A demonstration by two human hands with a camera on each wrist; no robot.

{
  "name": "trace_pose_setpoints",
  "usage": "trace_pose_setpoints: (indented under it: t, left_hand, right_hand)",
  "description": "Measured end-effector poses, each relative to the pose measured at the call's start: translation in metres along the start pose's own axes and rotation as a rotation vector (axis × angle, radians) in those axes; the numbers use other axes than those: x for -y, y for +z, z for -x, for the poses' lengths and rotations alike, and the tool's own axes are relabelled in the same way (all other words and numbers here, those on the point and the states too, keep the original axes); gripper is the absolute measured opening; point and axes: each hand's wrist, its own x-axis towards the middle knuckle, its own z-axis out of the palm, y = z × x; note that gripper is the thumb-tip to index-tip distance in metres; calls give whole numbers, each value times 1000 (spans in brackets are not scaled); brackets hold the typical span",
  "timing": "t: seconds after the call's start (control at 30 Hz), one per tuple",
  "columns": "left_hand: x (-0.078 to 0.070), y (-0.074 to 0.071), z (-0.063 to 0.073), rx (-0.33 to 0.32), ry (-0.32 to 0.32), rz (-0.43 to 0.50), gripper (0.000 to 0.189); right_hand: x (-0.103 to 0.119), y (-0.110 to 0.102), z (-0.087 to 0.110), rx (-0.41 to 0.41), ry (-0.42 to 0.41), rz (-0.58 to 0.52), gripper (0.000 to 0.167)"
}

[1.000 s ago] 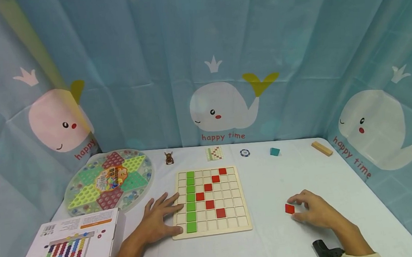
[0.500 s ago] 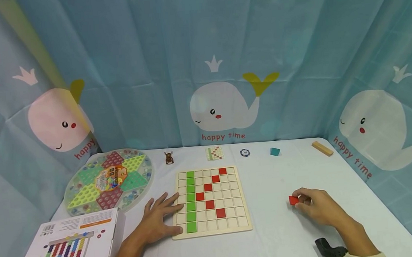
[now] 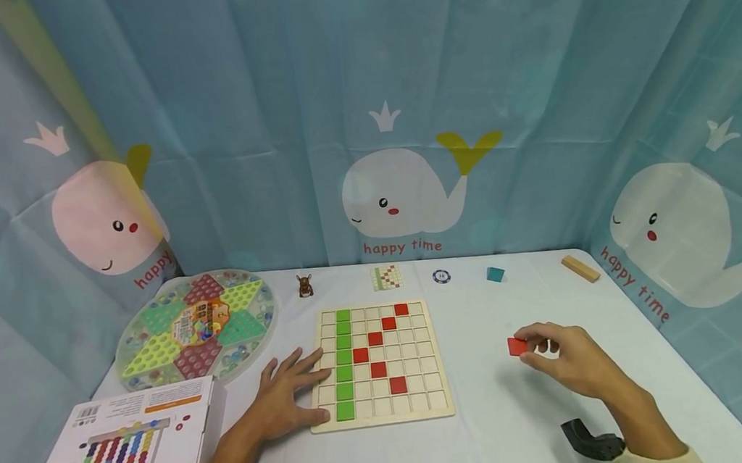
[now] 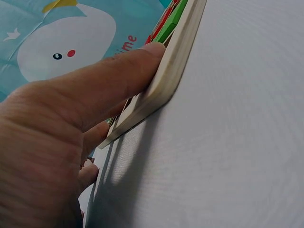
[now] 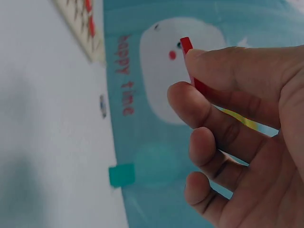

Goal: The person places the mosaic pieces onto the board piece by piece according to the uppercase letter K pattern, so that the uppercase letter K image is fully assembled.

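A thin red square tile (image 3: pixel 517 346) is pinched between thumb and fingers of my right hand (image 3: pixel 567 358), lifted over the white table right of the board. In the right wrist view the tile (image 5: pixel 186 45) appears edge-on at the fingertips. My left hand (image 3: pixel 284 398) rests with spread fingers on the left edge of the wooden grid board (image 3: pixel 417 403). The left wrist view has its thumb on the board's rim (image 4: pixel 166 88). A column of green tiles (image 3: pixel 344 373) fills the board's second column. Several red tiles (image 3: pixel 376 339) form two diagonals meeting beside it.
Along the back lie a small brown animal figure (image 3: pixel 305 286), a pattern card (image 3: pixel 386 277), a poker chip (image 3: pixel 441 276), a teal block (image 3: pixel 495 274) and a wooden block (image 3: pixel 580 269). At left are a round Chinese checkers board (image 3: pixel 158 350) and a white box (image 3: pixel 120 455).
My right hand has picked the red tile up off the table, raised it, and shifted it slightly left. The left hand has stayed on the board.
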Motion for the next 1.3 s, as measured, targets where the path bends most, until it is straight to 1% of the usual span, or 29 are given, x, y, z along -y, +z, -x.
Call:
trace_pose_setpoints:
  t: [0.13, 0.23, 0.4, 0.53, 0.73, 0.87, 1.07, 1.17, 1.3]
  left_hand:
    - [0, 0, 0, 0, -4, 7, 71]
    - [0, 1, 0, 0, -6, 4, 71]
    - [0, 1, 1, 0, -6, 10, 71]
    - [0, 0, 1, 1, -8, 10, 71]
    - [1, 0, 0, -1, 1, 4, 71]
    - [2, 2, 0, -1, 5, 6, 71]
    - [1, 3, 0, -6, 8, 4, 70]
    - [1, 2, 0, -5, 4, 1, 70]
    - [1, 2, 0, -3, -6, -1, 70]
  right_hand:
    - [11, 3, -6, -54, -64, -14, 28]
    - [19, 6, -10, -74, -84, -31, 29]
    - [35, 14, -16, -82, -88, -63, 29]
    - [46, 24, -20, -74, -114, -112, 30]
    - [60, 44, -28, -24, -181, -193, 31]
    - [67, 57, -32, 10, -197, -235, 30]
    - [72, 76, -33, 70, -173, -274, 29]
    - [71, 87, -32, 130, -149, -292, 26]
    - [64, 103, -33, 205, -105, -319, 23]
